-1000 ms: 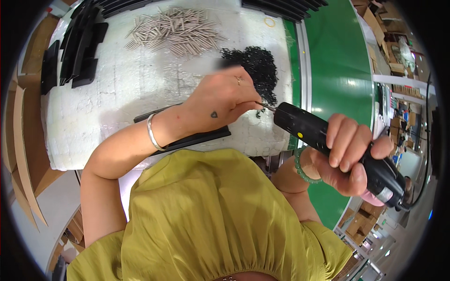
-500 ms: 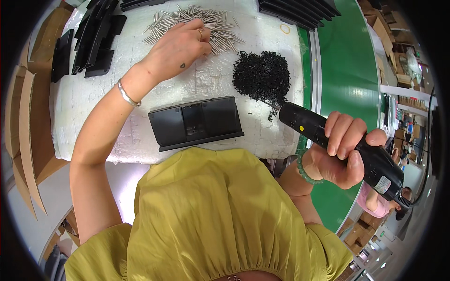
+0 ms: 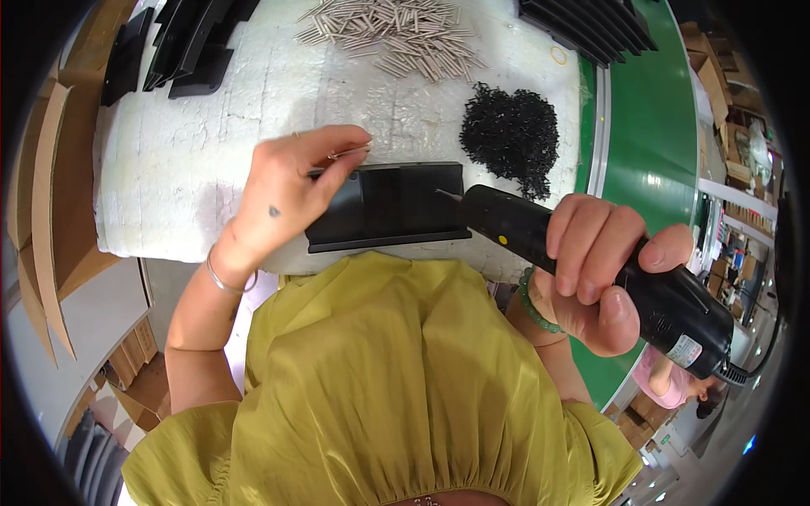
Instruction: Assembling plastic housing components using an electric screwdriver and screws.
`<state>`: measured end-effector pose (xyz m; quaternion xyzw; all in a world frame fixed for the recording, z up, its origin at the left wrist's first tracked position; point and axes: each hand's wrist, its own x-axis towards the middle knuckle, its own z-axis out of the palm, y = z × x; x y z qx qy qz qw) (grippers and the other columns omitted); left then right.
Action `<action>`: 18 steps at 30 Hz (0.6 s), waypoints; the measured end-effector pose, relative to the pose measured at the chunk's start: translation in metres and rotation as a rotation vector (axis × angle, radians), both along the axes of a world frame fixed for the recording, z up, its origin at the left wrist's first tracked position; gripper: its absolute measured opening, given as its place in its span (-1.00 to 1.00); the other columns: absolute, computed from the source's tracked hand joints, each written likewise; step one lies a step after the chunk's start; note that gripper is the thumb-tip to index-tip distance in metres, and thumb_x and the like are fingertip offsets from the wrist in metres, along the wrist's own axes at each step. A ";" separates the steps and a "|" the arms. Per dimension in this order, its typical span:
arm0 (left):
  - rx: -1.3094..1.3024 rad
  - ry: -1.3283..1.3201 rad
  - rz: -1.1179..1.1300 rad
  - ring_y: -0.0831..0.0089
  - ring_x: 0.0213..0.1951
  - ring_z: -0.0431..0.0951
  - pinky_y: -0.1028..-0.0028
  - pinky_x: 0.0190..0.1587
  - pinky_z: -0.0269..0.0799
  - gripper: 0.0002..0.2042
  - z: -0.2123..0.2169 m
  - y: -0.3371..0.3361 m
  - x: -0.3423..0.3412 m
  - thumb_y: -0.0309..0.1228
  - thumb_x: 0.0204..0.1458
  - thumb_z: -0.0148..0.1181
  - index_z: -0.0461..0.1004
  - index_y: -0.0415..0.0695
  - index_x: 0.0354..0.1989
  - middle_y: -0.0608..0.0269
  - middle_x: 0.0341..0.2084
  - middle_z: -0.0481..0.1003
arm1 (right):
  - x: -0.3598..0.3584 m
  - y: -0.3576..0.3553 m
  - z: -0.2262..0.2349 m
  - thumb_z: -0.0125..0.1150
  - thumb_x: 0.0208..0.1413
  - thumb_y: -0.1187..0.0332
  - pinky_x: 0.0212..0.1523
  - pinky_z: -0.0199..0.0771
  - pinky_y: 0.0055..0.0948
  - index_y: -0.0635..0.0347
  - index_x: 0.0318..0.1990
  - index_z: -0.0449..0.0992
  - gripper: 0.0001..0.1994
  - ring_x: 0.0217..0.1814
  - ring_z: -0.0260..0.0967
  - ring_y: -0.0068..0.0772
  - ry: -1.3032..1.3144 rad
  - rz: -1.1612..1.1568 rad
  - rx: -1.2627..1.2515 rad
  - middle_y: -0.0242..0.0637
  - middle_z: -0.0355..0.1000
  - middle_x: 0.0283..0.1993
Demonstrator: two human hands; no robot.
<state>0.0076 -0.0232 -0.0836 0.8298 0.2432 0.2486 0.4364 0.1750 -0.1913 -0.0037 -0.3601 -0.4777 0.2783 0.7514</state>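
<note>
A black electric screwdriver (image 3: 513,226) is gripped in my right hand (image 3: 601,274), its bit pointing left over the right end of a black channel-shaped part (image 3: 401,207). I cannot tell whether the bit touches the part. My left hand (image 3: 283,190) is closed in a pinch on a thin metal pin (image 3: 348,153), held above the part's far left corner. That hand hides the corner. Beyond lies a loose pile of silver metal pins (image 3: 413,38). A heap of small black screws (image 3: 510,135) sits to its right, nearer to me.
The white-wrapped work surface (image 3: 202,160) carries black parts (image 3: 190,46) at far left and a stack of black parts (image 3: 591,29) at far right. A green surface (image 3: 645,118) runs along the right. Cardboard boxes (image 3: 80,202) stand left. A person in pink (image 3: 662,379) is at lower right.
My left hand has come from the pin pile toward me to the black part, with a pin pinched in it. The screwdriver's tip has moved from the screw heap to over the part.
</note>
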 end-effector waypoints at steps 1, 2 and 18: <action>-0.004 0.004 0.006 0.32 -0.56 0.54 0.48 -0.46 0.48 -0.92 0.001 -0.004 -0.005 -0.57 -0.13 0.23 0.50 -0.21 -0.43 0.13 -0.59 0.50 | -0.003 0.004 0.000 0.13 -0.04 0.47 -0.47 0.22 -0.40 0.06 -0.16 0.15 -0.68 -0.59 0.20 -0.47 0.004 0.006 -0.004 -0.37 0.26 -0.57; 0.116 0.009 -0.011 0.29 -0.54 0.54 0.46 -0.45 0.47 -0.93 0.001 -0.006 -0.010 -0.56 -0.14 0.25 0.50 -0.20 -0.44 0.14 -0.57 0.51 | -0.007 0.009 0.000 0.11 -0.07 0.45 -0.48 0.21 -0.47 0.04 -0.14 0.18 -0.67 -0.61 0.20 -0.54 -0.040 0.010 -0.022 -0.44 0.24 -0.58; 0.303 -0.018 -0.123 0.27 -0.41 0.43 0.40 -0.35 0.41 -0.83 -0.009 -0.012 -0.024 -0.64 -0.24 0.21 0.50 -0.23 -0.39 0.20 -0.46 0.47 | -0.018 0.043 -0.013 0.06 -0.05 0.43 -0.42 0.22 -0.46 0.01 -0.08 0.15 -0.65 -0.59 0.22 -0.55 -0.178 0.145 -0.081 -0.43 0.26 -0.54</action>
